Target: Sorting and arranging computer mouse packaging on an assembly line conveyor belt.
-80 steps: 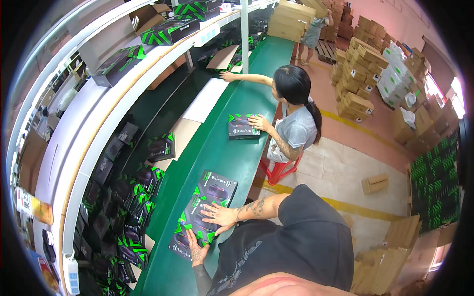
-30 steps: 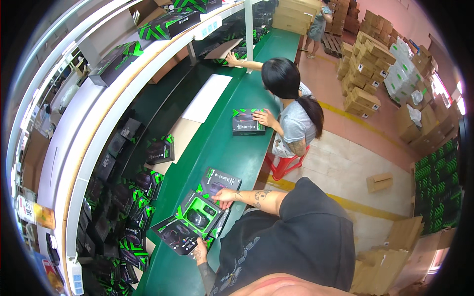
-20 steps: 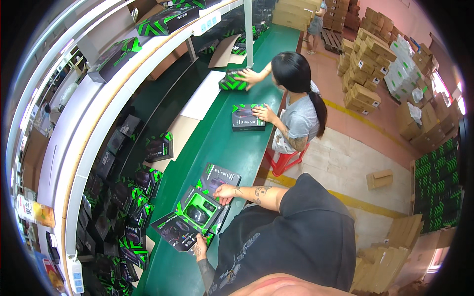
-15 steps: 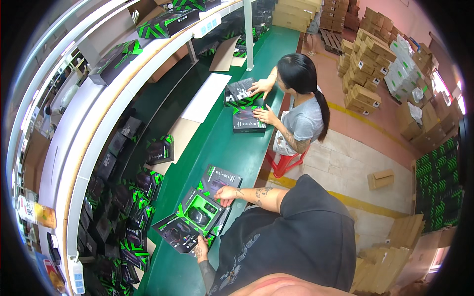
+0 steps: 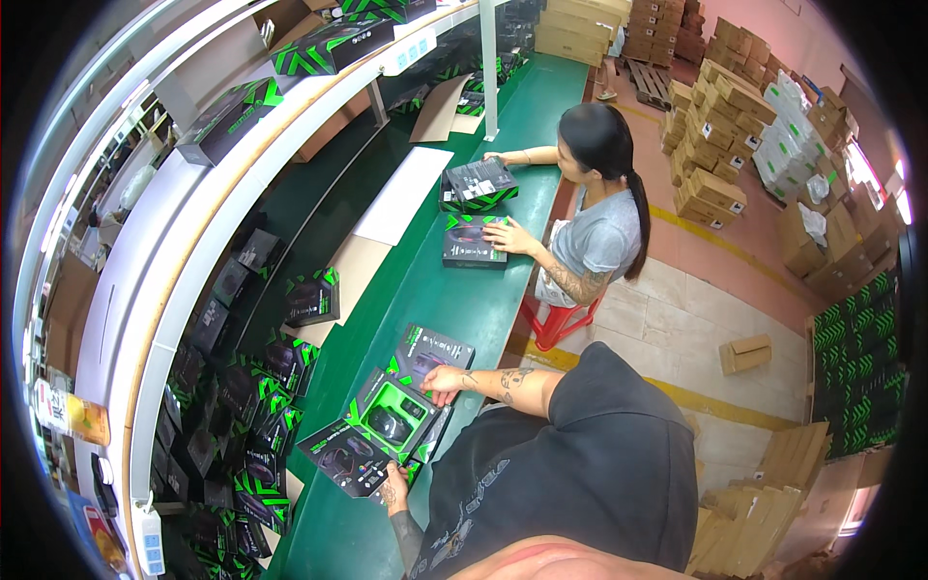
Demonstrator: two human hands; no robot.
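An open black-and-green mouse box lies tilted on the green bench. Its cover flap is folded out to the left, and a black computer mouse shows in the green-lined window. The near edge of the flap is pinched by my left hand, thumb on top. My right hand is closed at the far right edge of the same box, fingers bent. Just beyond, a second black mouse box lies flat, partly covered by the open one and my right hand.
Farther along the bench, a co-worker on a red stool handles black boxes. Many similar boxes lie piled left of the bench. A white shelf curves above them. Cardboard cartons stand at the right.
The co-worker's far hand has moved to the end of a black box, and their nearer box has slid slightly left. My hands and the open mouse box have stayed put.
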